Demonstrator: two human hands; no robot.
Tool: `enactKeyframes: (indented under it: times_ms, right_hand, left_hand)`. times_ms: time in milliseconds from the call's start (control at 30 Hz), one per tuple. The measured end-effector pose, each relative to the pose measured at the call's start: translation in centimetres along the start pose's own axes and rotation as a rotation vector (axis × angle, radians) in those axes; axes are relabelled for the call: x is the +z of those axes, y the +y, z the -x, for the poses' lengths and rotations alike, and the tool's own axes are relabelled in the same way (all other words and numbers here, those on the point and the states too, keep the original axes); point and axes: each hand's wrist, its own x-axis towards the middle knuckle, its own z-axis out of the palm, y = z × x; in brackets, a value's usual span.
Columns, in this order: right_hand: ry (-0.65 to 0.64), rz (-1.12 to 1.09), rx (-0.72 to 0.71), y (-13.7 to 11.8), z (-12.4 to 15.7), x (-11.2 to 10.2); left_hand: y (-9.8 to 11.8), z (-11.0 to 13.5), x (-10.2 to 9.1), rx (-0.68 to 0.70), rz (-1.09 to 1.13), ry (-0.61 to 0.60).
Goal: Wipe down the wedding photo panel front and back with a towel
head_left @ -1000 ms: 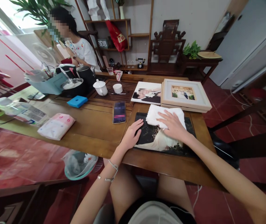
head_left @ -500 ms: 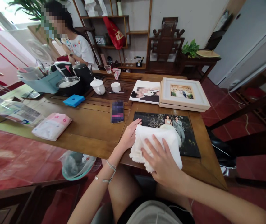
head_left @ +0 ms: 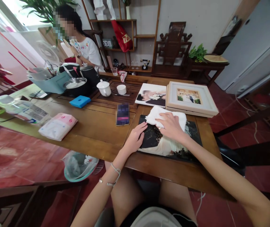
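Observation:
A dark photo print (head_left: 152,138) with a pale dress on it lies flat near the front edge of the wooden table. On its far part rests a bunched white towel (head_left: 153,114). My right hand (head_left: 171,126) grips the towel from above, fingers bent over it, and the towel hides some of the picture. Along the print's left edge, my left hand (head_left: 135,138) lies open, its fingertips touching the border and nothing held. Just behind are a white picture panel (head_left: 146,85) and a stacked light-wood photo frame (head_left: 209,99).
A phone (head_left: 122,115), a tissue pack (head_left: 58,126) and a blue square block (head_left: 80,101) lie to the left. Farther back stand a lidded white cup (head_left: 103,88), a small bowl (head_left: 121,89) and a dark kettle (head_left: 89,75). Another person (head_left: 87,50) sits across the table.
My right hand and the towel have moved away from me, from the print's near left part to its far edge. My left hand has slid slightly nearer. The view has shifted a little.

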Motion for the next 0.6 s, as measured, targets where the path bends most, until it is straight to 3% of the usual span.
enactKeyframes:
  times_ms: [167,300,400,600]
  right_hand:
    - [-0.026,-0.037,-0.058,-3.2,-3.6,0.1]
    - [-0.015,-0.041,-0.097,-3.0,-3.1,0.3]
    - [0.031,-0.038,-0.086,-0.5,-0.8,0.6]
    - [0.157,0.044,0.028,7.5,5.6,1.4]
  left_hand:
    - [-0.1,0.0,0.0,-0.016,-0.039,-0.004]
    - [-0.1,0.0,0.0,-0.026,-0.036,-0.003]
    - [0.0,0.0,-0.1,-0.020,-0.016,0.006]
    - [0.3,-0.1,-0.2,-0.014,0.017,-0.010]
